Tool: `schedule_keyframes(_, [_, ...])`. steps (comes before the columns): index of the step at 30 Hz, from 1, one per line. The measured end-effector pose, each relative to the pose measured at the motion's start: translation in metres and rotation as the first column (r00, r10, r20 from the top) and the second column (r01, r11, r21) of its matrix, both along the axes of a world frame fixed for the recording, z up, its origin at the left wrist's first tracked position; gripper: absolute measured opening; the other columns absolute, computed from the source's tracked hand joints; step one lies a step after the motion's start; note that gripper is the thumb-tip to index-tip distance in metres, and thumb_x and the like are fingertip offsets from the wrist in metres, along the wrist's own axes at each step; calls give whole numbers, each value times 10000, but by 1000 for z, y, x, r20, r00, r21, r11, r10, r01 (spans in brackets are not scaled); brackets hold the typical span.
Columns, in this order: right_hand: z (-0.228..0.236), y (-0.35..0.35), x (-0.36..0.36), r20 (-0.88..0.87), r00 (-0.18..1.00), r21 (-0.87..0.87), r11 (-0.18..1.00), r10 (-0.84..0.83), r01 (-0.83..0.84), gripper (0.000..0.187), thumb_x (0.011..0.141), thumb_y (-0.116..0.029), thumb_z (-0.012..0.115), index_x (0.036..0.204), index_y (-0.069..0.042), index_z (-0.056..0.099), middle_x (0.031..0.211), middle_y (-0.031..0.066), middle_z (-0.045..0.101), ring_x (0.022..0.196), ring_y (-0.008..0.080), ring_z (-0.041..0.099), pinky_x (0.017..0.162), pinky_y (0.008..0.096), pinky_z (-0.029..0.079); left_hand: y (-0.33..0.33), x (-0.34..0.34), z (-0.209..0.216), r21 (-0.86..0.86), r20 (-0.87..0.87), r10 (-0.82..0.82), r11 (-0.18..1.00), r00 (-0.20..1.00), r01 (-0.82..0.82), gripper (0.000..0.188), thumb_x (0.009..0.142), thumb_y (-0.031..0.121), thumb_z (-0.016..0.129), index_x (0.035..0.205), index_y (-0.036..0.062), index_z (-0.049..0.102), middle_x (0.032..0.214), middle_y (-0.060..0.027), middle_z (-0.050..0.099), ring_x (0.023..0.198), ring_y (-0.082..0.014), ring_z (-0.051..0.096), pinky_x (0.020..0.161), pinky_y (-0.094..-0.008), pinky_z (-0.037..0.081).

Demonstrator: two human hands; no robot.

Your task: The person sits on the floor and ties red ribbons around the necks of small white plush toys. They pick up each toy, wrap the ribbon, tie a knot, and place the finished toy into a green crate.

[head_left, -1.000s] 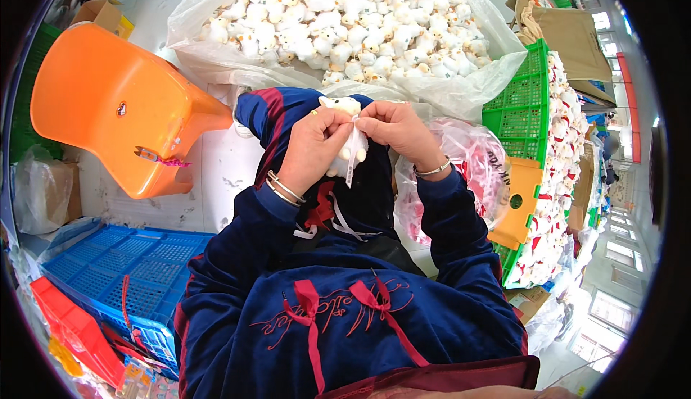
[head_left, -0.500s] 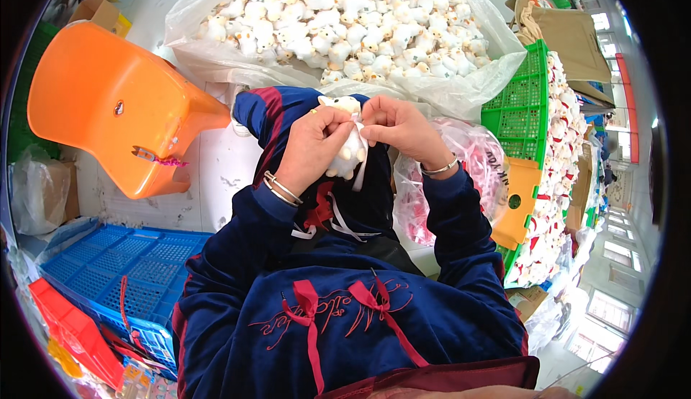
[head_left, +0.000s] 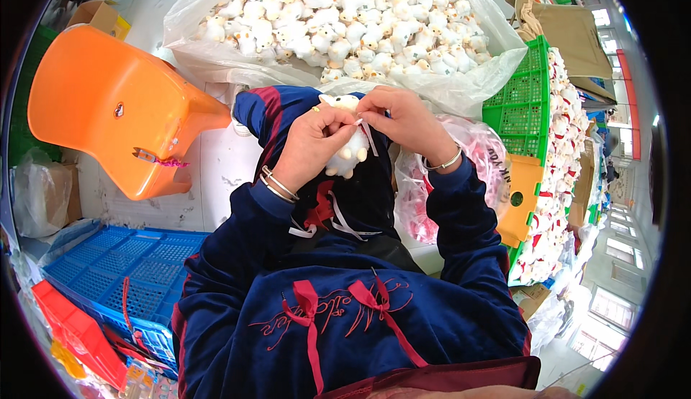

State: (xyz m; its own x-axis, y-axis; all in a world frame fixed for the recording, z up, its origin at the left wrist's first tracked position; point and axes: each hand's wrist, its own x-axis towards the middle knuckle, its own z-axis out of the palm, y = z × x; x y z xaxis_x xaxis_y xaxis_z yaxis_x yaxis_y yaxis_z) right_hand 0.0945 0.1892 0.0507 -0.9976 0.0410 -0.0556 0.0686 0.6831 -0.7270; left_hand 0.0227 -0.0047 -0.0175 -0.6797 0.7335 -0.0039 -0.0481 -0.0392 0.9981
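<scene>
Over my lap I hold a small white plush toy animal (head_left: 347,159) upright, its cream head pointing away from me. My left hand (head_left: 311,144) is closed around the toy's left side, with thumb and index finger pinched at its neck. A narrow white ribbon (head_left: 371,140) passes round the neck, one end hanging down the toy's right side. My right hand (head_left: 404,123) pinches the ribbon at the neck, its fingertips almost touching those of my left hand. The fingers hide most of the knot or loop there.
Ahead lies a big clear plastic bag (head_left: 191,50) full of similar plush toys. An orange chair (head_left: 101,104) and a blue crate (head_left: 115,262) stand left. On the right are a bag of pink and white ribbons (head_left: 461,151) and a green crate (head_left: 515,111) beside toys with red trim.
My right hand has shifted slightly, its fingertips drawing in against my left at the toy's neck. The ribbon's hanging end has swung outward to the right. The toy stays in place.
</scene>
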Motion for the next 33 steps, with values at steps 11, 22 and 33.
schedule_keyframes(11, [34,-11,-47,475,877,-75,996,76,-46,154,847,-137,614,830,13,647,706,195,662,692,352,674,639,399,531,-1,-10,20,-161,-119,-84,985,989,64,129,877,117,724,938,6,746,679,-45,617,620,-137,560,607,-298,457])
schedule_keyframes(22, [-1,-29,-4,-39,997,374,926,74,-54,95,916,-103,594,945,-15,574,869,194,676,842,397,662,699,462,518,7,-14,19,-211,-125,-44,977,991,16,202,881,164,710,908,-34,740,714,-127,689,629,-208,647,632,-333,509])
schedule_keyframes(33, [-12,-5,5,-114,982,-172,970,154,-172,58,928,-68,675,958,-19,678,872,97,669,779,241,625,718,319,498,-1,-31,15,-204,20,-228,952,973,227,234,953,171,677,1035,-43,721,910,-69,700,832,-121,636,771,-275,512])
